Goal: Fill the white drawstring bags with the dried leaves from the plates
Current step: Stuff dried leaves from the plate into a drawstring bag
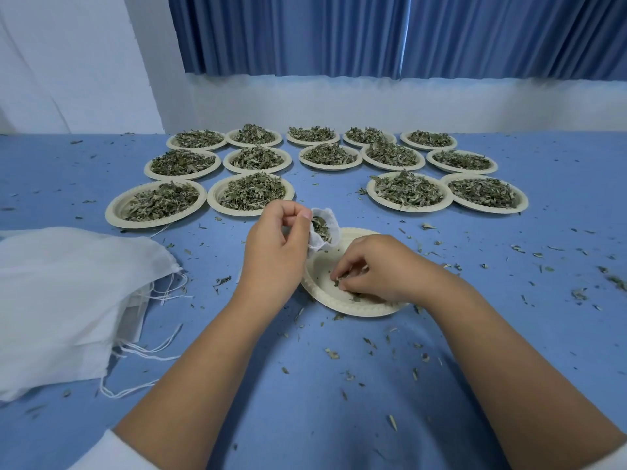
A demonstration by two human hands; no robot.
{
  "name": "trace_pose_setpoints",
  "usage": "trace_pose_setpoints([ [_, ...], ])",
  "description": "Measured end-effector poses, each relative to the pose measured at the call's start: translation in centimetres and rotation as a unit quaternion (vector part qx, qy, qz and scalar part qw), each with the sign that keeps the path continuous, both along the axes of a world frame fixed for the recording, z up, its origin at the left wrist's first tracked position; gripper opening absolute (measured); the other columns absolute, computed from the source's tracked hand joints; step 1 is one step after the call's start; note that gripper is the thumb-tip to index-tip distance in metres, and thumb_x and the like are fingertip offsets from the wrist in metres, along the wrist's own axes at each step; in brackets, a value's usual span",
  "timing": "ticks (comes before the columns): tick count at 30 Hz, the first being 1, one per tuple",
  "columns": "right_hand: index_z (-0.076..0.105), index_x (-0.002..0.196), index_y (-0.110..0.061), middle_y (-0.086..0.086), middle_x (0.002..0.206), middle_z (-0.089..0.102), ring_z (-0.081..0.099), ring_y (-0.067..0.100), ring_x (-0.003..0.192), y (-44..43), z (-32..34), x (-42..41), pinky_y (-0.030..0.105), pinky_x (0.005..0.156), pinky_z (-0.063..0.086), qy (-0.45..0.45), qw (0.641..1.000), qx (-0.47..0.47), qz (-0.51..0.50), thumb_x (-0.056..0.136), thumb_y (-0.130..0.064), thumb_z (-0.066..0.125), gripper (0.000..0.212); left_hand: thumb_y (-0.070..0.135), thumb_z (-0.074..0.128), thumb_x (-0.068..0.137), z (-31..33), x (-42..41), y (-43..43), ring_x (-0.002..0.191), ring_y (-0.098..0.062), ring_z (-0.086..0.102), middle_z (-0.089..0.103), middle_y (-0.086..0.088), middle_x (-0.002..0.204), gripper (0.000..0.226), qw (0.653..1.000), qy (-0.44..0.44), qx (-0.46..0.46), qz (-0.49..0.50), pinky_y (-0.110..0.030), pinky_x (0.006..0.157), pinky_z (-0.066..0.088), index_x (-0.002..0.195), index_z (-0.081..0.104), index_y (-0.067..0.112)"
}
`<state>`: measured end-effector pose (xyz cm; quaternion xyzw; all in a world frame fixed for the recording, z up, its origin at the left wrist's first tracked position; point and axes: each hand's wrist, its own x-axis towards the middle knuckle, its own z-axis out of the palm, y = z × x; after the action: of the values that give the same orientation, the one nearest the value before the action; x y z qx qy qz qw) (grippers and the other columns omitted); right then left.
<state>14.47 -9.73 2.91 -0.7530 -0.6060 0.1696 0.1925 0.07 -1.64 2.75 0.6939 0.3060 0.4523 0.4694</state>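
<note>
Blue bench [509,317], leaf bits scattered all over. White bag pile [68,293] w/ loose strings at left edge. 14 full plates [113,212] in 3 rows at far side. Near-empty plate [320,269] front centre. L grip [274,245] pinches small drawstring bag [331,220] by its rim, mouth open, over plate's far edge, leaves inside. R grip [373,269], fingers curled, pinches dried leaves [339,283] on that plate.

View: one wide-angle head camera.
Facing: forward, down over the table [305,412].
Nearness: close above the left hand [274,247] and right hand [378,269].
</note>
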Motion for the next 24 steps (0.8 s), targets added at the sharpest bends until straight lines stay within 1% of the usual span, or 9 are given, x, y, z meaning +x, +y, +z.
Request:
trace_pose_setpoints([
  [2,0.079,0.092,-0.019,-0.012,0.081,0.066,0.065,0.008,0.076,0.0,-0.1,-0.2,0.03,0.074,0.055,0.007,1.0,0.011,-0.012,0.083,-0.008,0.07,0.017,0.023,0.051,0.1,0.0,0.0,0.0,0.058,-0.005,0.055,0.06,0.018,0.063,0.012,1.0,-0.001,0.005,0.0,-0.024,0.052,0.048,0.089,0.057,0.023],
  [6,0.079,0.085,-0.021,-0.013,0.074,0.068,0.067,0.011,0.068,0.0,-0.1,-0.2,0.024,0.061,0.056,0.036,0.998,0.032,-0.036,0.082,-0.007,0.07,0.017,0.024,0.05,0.1,0.0,-0.1,0.0,0.061,-0.011,0.059,0.061,0.019,0.064,0.012,1.0,0.002,0.015,-0.001,-0.017,0.044,0.042,0.09,0.056,0.021],
  [9,0.079,0.08,-0.027,-0.009,0.074,0.074,0.069,0.01,0.068,-0.4,0.7,0.7,0.018,0.062,0.054,0.137,0.985,0.078,-0.07,0.08,-0.009,0.072,0.019,0.025,0.051,0.1,-0.1,0.0,0.2,0.06,-0.007,0.058,0.061,0.02,0.064,0.012,1.0,0.0,0.019,0.003,-0.016,0.046,0.043,0.089,0.056,0.023],
  [12,0.078,0.084,-0.02,-0.002,0.083,0.077,0.071,0.008,0.073,-0.8,1.5,1.3,0.015,0.071,0.054,0.336,0.919,0.187,-0.083,0.082,-0.003,0.073,0.018,0.025,0.051,0.1,-0.1,0.0,0.2,0.057,-0.001,0.055,0.061,0.023,0.064,0.012,1.0,0.007,0.021,0.005,-0.021,0.056,0.051,0.089,0.056,0.024],
  [14,0.078,0.085,-0.015,0.002,0.082,0.076,0.069,0.008,0.071,-0.6,1.7,1.1,0.014,0.071,0.053,0.448,0.855,0.245,-0.092,0.083,0.0,0.072,0.017,0.025,0.052,0.1,-0.1,0.0,0.2,0.061,-0.004,0.057,0.062,0.022,0.066,0.011,1.0,0.012,0.012,0.001,-0.035,0.07,0.058,0.09,0.057,0.023],
  [17,0.079,0.084,-0.015,0.002,0.082,0.075,0.068,0.009,0.072,0.0,1.4,-0.1,0.016,0.072,0.054,0.529,0.792,0.29,-0.095,0.083,-0.001,0.072,0.016,0.026,0.052,0.099,0.0,0.2,-0.2,0.073,-0.02,0.066,0.065,0.01,0.074,0.01,1.0,0.02,0.006,-0.006,-0.047,0.075,0.056,0.091,0.058,0.023],
  [19,0.079,0.085,-0.018,0.002,0.083,0.076,0.07,0.01,0.074,0.3,1.1,-1.1,0.017,0.074,0.054,0.512,0.797,0.307,-0.09,0.084,-0.002,0.073,0.017,0.027,0.052,0.099,0.0,0.2,-0.3,0.078,-0.025,0.067,0.065,0.006,0.077,0.01,1.0,0.024,0.015,-0.008,-0.047,0.067,0.054,0.09,0.058,0.025],
  [21,0.077,0.087,-0.021,0.001,0.083,0.076,0.071,0.011,0.075,0.5,0.7,-2.0,0.017,0.073,0.054,0.459,0.825,0.317,-0.087,0.085,-0.003,0.072,0.019,0.027,0.053,0.099,-0.1,0.3,-0.3,0.077,-0.022,0.067,0.065,0.008,0.074,0.01,0.999,0.03,0.023,-0.006,-0.036,0.054,0.047,0.09,0.057,0.026],
  [24,0.074,0.087,-0.021,-0.001,0.084,0.076,0.07,0.008,0.075,0.9,0.1,-2.8,0.019,0.07,0.055,0.36,0.87,0.324,-0.098,0.084,-0.003,0.072,0.018,0.027,0.053,0.099,-0.1,0.3,-0.3,0.071,-0.012,0.065,0.065,0.016,0.067,0.011,0.999,0.033,0.017,-0.002,-0.025,0.052,0.042,0.089,0.057,0.027],
])
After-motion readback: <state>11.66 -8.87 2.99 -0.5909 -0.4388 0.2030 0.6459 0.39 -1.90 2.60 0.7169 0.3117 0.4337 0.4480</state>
